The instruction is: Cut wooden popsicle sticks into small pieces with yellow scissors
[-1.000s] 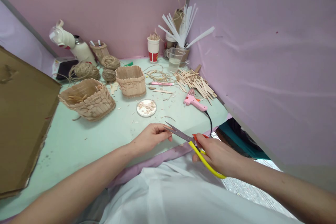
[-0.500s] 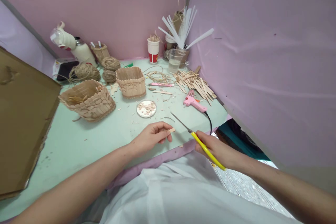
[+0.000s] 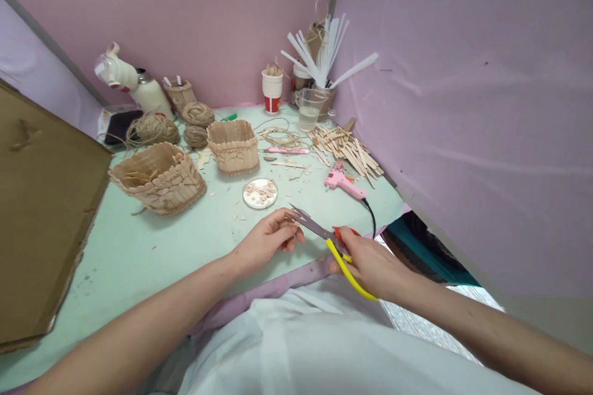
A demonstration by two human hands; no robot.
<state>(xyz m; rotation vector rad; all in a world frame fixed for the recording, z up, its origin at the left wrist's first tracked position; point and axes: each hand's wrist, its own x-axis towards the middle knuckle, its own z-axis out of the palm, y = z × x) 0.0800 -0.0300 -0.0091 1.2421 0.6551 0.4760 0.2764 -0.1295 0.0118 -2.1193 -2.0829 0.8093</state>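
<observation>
My right hand (image 3: 370,262) grips a pair of scissors (image 3: 314,224) with yellow and red handles, its grey blades pointing left and slightly parted. The blade tips reach the fingertips of my left hand (image 3: 273,236), which is closed in a pinch above the table's front edge. A small piece of wooden craft stick (image 3: 297,220) is between those fingers, mostly hidden by the blades and fingertips. Just beyond my left hand lies a round white dish (image 3: 260,205) holding small wooden cut pieces.
Two wooden-stick baskets (image 3: 231,157) stand left of centre, with twine balls (image 3: 152,128) behind. To the right are a pink glue gun (image 3: 345,185) with a black cord and a pile of craft sticks (image 3: 347,148). A cardboard sheet (image 3: 46,216) borders the left side.
My right hand has moved left, bringing the scissors to the stick piece at my left fingertips. The scissors have turned and their blades now show parted. My left hand has barely moved.
</observation>
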